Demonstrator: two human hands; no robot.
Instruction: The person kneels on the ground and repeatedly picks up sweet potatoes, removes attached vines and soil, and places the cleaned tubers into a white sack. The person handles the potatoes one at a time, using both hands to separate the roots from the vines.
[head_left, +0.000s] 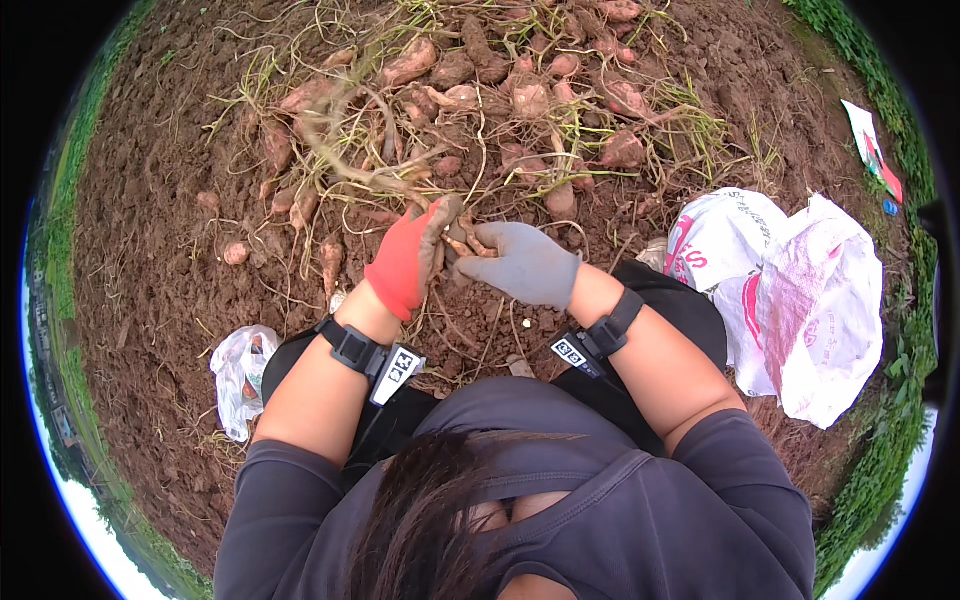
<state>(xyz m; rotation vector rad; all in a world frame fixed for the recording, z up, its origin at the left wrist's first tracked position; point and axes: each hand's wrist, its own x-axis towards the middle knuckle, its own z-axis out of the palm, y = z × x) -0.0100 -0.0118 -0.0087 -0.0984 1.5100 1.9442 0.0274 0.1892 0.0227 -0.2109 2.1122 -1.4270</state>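
Observation:
My left hand (411, 259), in a red glove with a soiled palm, is closed around the base of a sweet potato vine (360, 174) that curves up and to the left. Close beside it, my right hand (517, 262), in a grey glove, grips thin reddish roots (472, 238) that lie between the two hands. How the roots join the vine is hidden by the fingers. Beyond both hands a pile of soil-covered sweet potatoes (530, 97) lies tangled with green and dry vines. One small sweet potato (236, 253) rests apart on the soil at the left.
White woven plastic sacks (814, 315) with pink print lie by my right knee. A clear plastic bag (244, 371) with something inside sits by my left knee. Farther right, a white and red packet (870, 146) and a blue cap (890, 207) lie near the green plants. Loose brown soil (157, 300) surrounds me.

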